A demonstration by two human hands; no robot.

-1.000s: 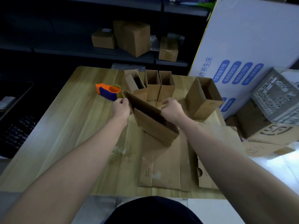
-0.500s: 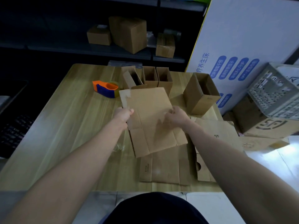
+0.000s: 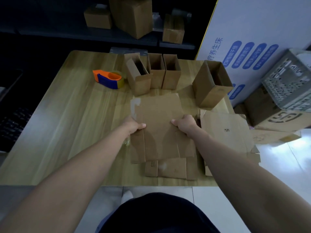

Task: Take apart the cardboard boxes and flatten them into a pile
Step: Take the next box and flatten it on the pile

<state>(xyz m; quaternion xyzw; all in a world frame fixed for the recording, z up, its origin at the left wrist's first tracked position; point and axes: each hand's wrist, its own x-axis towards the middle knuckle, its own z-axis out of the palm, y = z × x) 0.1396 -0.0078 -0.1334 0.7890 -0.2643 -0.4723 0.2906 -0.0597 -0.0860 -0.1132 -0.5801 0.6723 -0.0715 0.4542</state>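
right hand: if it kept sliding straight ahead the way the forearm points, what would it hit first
Most likely the rightmost of the three small open boxes beyond the flattened box that the right hand grips; depth is hard to judge.

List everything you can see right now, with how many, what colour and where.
flattened box: 1, brown, table centre, held at both side edges
flat cardboard pile: brown, under the held sheet
flat sheet: 1, brown, right table edge
standing open boxes: 3, brown, table back
tilted open box: 1, brown, back right
tape dispenser: 1, orange and blue, back left
table: 1, light wood
shelf boxes: 3, brown, behind table
crate: 1, grey, far right
left hand: grip closed
right hand: grip closed
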